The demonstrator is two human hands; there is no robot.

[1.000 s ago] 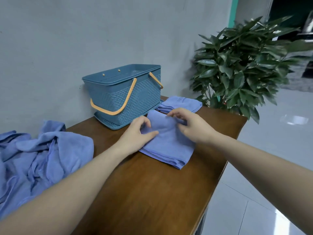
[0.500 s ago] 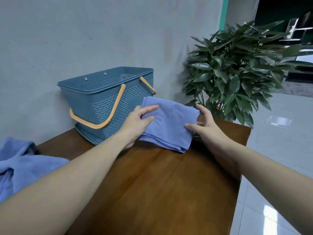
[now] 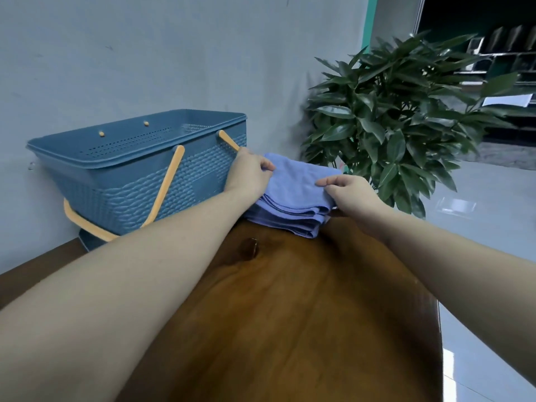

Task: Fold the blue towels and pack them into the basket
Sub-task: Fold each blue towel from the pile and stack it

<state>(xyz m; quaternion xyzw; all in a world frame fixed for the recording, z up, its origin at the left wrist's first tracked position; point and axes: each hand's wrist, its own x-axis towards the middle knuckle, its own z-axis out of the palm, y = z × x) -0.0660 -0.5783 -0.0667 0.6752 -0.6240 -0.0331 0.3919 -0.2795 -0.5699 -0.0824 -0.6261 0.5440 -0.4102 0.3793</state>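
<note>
A stack of folded blue towels [image 3: 295,195] lies at the far end of the wooden table [image 3: 290,314], just right of the blue basket [image 3: 139,175] with orange handles. The top towel of the stack sits between my two hands. My left hand [image 3: 251,177] holds its left edge with fingers curled over it, close to the basket's right wall. My right hand [image 3: 346,190] pinches its right edge, thumb on top. The basket's inside shows no towels from this angle.
A large green potted plant [image 3: 391,117] stands just beyond the table's far right corner. A grey wall runs behind the basket. The table's right edge drops to a shiny tiled floor [image 3: 478,213].
Both hands carried the folded towel from the middle of the table to the far end and set it on the other folded towels. The view turned right, so the unfolded pile left the frame.
</note>
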